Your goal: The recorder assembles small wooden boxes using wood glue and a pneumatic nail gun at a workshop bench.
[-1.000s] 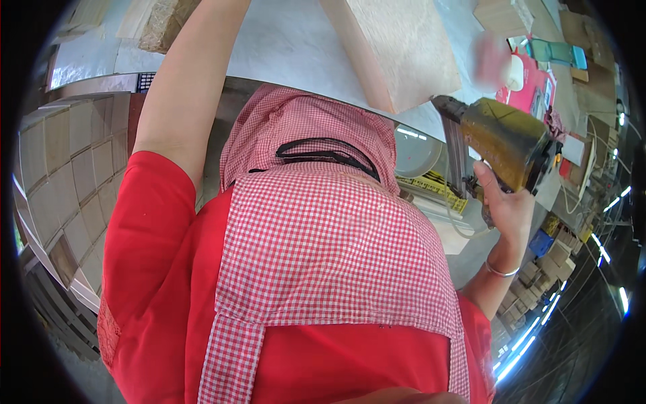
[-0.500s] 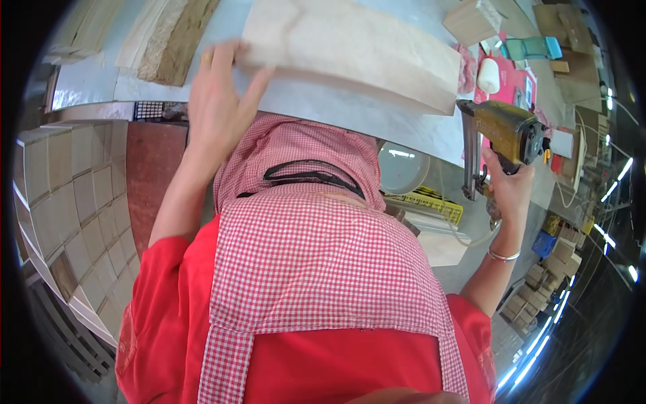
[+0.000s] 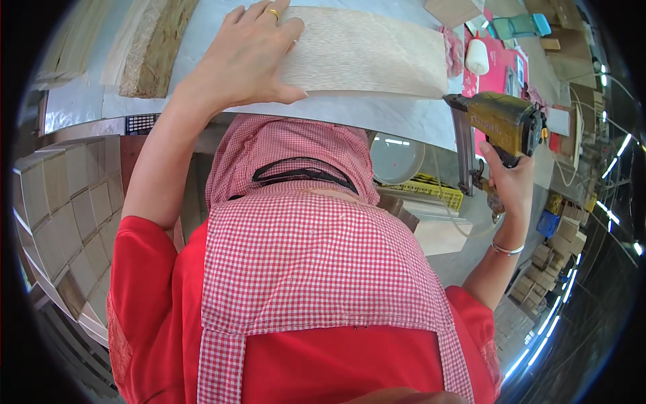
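Observation:
A pale wooden board [image 3: 370, 54] lies lengthwise on the light-topped table in front of me. My left hand [image 3: 245, 57], with a ring on one finger, rests over its left end. The fingers are bent and spread across the board, and the thumb stretches out apart along the near edge. My right hand [image 3: 510, 176] is closed round the handle of a yellow and black nail gun [image 3: 498, 124]. The gun's nose is at the board's near right corner; whether it touches the wood I cannot tell.
Thick wood strips [image 3: 156, 57] lie at the table's left. Right of the board are a crumpled pink cloth [image 3: 453, 52], a white roll [image 3: 477, 56] and a teal tape dispenser [image 3: 518, 27]. Stacked wood blocks [image 3: 60, 195] stand low left. A round pale tub [image 3: 398, 158] sits under the table edge.
My left hand has moved from the board's near left edge up onto its left end. The board now appears flatter, its raised near side gone from sight. The nail gun has shifted slightly left and up.

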A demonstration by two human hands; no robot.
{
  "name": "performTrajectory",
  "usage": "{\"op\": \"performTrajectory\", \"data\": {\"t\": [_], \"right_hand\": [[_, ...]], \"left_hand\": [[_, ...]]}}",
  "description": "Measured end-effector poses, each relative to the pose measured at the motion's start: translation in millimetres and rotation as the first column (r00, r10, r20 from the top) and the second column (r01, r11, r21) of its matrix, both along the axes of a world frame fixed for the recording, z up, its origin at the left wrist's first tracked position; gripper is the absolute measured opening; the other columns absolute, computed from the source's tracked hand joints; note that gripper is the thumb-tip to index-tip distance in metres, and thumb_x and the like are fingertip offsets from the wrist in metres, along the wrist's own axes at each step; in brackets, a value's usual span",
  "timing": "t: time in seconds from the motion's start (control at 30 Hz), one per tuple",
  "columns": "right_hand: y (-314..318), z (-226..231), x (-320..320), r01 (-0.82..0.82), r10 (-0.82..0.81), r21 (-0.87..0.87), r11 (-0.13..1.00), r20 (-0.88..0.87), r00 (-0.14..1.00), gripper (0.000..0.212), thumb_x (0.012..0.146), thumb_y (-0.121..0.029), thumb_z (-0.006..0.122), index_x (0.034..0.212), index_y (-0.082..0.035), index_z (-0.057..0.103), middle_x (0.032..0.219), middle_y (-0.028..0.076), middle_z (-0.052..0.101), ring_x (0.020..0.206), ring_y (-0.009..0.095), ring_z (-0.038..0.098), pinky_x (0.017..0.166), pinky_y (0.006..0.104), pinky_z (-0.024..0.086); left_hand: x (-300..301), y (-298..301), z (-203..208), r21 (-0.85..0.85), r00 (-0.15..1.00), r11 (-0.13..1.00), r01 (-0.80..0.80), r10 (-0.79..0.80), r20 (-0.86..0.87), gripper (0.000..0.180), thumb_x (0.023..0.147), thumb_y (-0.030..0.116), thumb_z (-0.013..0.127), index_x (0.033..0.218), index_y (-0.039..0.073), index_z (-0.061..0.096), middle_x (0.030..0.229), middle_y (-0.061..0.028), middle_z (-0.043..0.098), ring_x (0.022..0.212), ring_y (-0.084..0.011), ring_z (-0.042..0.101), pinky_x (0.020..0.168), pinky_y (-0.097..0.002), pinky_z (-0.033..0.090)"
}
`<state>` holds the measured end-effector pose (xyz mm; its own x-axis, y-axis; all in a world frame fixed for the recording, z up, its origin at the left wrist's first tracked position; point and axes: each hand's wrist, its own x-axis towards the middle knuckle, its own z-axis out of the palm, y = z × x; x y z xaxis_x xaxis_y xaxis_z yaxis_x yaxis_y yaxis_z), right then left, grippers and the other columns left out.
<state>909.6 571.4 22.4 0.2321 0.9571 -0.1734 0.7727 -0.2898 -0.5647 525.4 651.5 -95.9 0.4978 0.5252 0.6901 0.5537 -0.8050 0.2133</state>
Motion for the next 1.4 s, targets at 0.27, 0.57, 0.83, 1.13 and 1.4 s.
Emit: {"op": "performTrajectory", "data": {"t": [0.27, 0.57, 0.83, 1.13, 1.4], "right_hand": [[1, 1, 2, 0.01, -0.01, -0.039, 0.999, -0.014, 1.0, 0.027, 0.086, -0.025, 0.079, 0.089, -0.002, 0.067, 0.059, -0.003, 0.055, 0.044, 0.004, 0.043, 0.042, 0.0237, 0.033], [-8, -3, -23, -0.103, 0.105, 0.035, 0.994, -0.038, 0.994, 0.034, 0.083, -0.014, 0.081, 0.11, 0.0, 0.067, 0.096, 0.003, 0.068, 0.082, 0.01, 0.059, 0.074, 0.0267, 0.046], [-8, -5, -33, -0.175, 0.178, 0.04, 0.984, -0.087, 0.98, 0.035, 0.083, -0.02, 0.082, 0.109, -0.001, 0.069, 0.086, 0.0, 0.066, 0.067, 0.006, 0.053, 0.059, 0.0237, 0.042], [-9, 2, -43, 0.046, -0.064, -0.182, 0.982, -0.091, 0.994, 0.04, 0.083, -0.011, 0.082, 0.117, 0.002, 0.064, 0.103, 0.006, 0.07, 0.087, 0.011, 0.063, 0.077, 0.0263, 0.052], [-17, -7, -42, -0.07, 0.07, 0.0, 0.998, -0.069, 0.995, 0.037, 0.085, -0.02, 0.082, 0.113, -0.001, 0.068, 0.092, 0.001, 0.068, 0.065, 0.005, 0.055, 0.055, 0.0216, 0.044]], "left_hand": [[-1, 3, -8, -0.176, 0.972, 0.97, -0.167, 0.132, -0.193, 0.062, 0.06, 0.039, 0.084, 0.104, 0.002, 0.059, 0.138, -0.0267, 0.049, 0.129, -0.0406, 0.046, 0.109, -0.0506, 0.034], [37, -18, 61, -0.411, 0.838, 0.809, -0.419, 0.171, -0.519, 0.069, 0.059, 0.05, 0.083, 0.102, 0.0, 0.063, 0.121, -0.029, 0.055, 0.117, -0.0411, 0.052, 0.104, -0.0558, 0.035], [54, -23, 59, -0.481, 0.867, 0.762, -0.433, 0.206, -0.454, 0.066, 0.059, 0.05, 0.082, 0.101, 0.002, 0.064, 0.114, -0.026, 0.057, 0.114, -0.038, 0.053, 0.102, -0.0573, 0.035], [53, -31, 36, -0.217, 0.888, 0.886, -0.409, 0.333, -0.316, 0.063, 0.06, 0.049, 0.082, 0.099, 0.003, 0.064, 0.112, -0.0234, 0.057, 0.112, -0.0372, 0.053, 0.1, -0.0571, 0.036], [24, -16, -42, 0.055, 0.957, 0.986, -0.155, 0.136, 0.255, 0.1, 0.057, 0.056, 0.086, 0.133, 0.001, 0.051, 0.142, -0.0337, 0.037, 0.135, -0.0471, 0.037, 0.109, -0.0628, 0.03]]}}
